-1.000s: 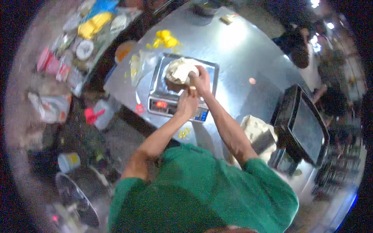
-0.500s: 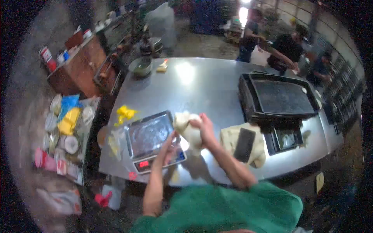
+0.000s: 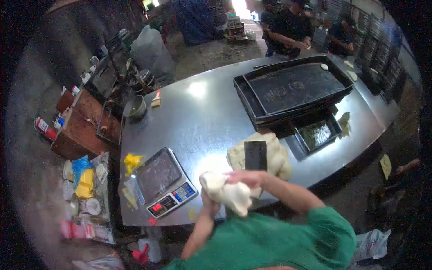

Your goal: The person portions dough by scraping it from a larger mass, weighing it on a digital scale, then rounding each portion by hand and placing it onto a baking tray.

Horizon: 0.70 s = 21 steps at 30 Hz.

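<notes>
Steel table point(image 3: 207, 117): both hands grip dough piece point(image 3: 225, 191) beside scale point(image 3: 164, 182).

Worn garment: plain green shirt point(image 3: 270, 243), short-sleeved. Its right sleeve point(image 3: 330, 220) ends well behind the right hand point(image 3: 246, 178). Forearms are bare up to the grip, and the left hand point(image 3: 209, 199) is bare. The fabric is possibly knit, but blur prevents confirmation.
</notes>
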{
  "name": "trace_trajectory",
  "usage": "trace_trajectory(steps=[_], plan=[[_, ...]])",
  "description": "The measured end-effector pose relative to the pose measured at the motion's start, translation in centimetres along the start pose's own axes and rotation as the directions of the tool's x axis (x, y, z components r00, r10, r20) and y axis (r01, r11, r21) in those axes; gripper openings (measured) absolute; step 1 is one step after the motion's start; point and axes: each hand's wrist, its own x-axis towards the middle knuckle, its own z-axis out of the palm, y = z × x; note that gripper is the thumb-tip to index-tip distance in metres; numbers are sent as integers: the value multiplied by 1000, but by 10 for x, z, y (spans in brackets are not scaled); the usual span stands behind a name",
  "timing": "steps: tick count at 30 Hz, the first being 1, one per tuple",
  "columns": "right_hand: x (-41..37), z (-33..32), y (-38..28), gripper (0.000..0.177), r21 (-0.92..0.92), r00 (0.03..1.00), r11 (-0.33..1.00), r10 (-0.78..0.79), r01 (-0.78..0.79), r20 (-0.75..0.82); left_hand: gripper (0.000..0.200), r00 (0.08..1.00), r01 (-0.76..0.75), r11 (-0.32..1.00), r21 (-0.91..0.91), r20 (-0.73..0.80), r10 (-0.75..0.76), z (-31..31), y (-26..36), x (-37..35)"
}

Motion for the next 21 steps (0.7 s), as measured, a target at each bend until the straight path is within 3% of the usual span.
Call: trace_trajectory(steps=[1,3,4,7,10,11,12,15,16,17,19,21], plan=[[-11,1,-10,47,20,997,999,-26,27,-68,65,997,-53,998,15,-56,54,10,-3,3],[-23,-41,-4,53,-171,956,985,-56,5,-289,64,956,-68,996,63,-282,83,29,-6,10],[-31,-58,-4,64,-153,957,986,-107,67,-270,63,965,-128,984,126,-212,152,27,-8,16],[-55,-51,27,71,-221,791,971,-206,92,-576,63,930,-101,961,257,-318,183,47,-20,13],[-25,-42,71,69,-190,813,962,-267,195,-517,68,964,59,947,316,-264,28,77,-40,-5],[-23,-32,70,67,-221,728,967,-244,130,-641,70,974,89,936,340,-228,-9,79,-44,-8],[-29,-26,57,62,-19,770,981,-163,193,-617,80,988,105,905,413,-150,-47,77,-45,-8],[-31,-32,37,55,27,788,977,-154,211,-596,84,967,239,956,172,-135,-217,85,-28,-20],[-37,-14,14,49,-29,760,980,-173,198,-627,99,976,215,937,276,-106,-193,68,-28,-14],[-34,-16,2,44,-147,708,981,-195,128,-679,103,967,256,930,265,-62,-249,47,-24,-10],[-32,-2,-25,39,-139,673,959,-272,245,-688,110,935,331,908,258,40,-352,27,0,-10],[-26,13,-35,39,-218,591,853,-492,475,-639,118,981,193,862,469,-104,-162,51,20,-29]])
